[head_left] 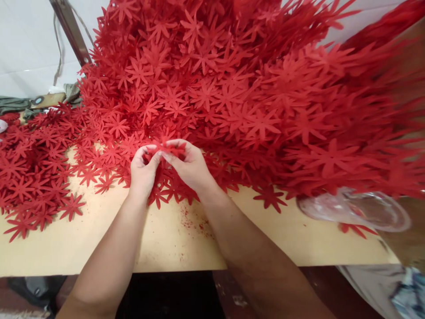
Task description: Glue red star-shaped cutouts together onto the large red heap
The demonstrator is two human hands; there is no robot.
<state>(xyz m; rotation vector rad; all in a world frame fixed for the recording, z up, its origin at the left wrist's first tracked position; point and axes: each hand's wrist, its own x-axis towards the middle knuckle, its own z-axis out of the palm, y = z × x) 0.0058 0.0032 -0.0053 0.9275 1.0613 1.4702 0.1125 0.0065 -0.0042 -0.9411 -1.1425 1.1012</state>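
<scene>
My left hand (143, 170) and my right hand (190, 166) meet at the middle of a pale wooden table (172, 239). Both pinch the same red flower-shaped cutout (170, 148) between thumbs and fingertips. Right behind the hands rises a large heap of identical red flower cutouts (232, 88), filling most of the view. The cutout's lower petals are hidden by my fingers.
More red cutouts (29, 177) lie spread flat at the left. A clear plastic bag (355, 208) rests at the right near the table's front edge. A metal bar (71, 31) leans at the back left beside grey-green cloth (13, 105). Red crumbs dot the wood by my forearms.
</scene>
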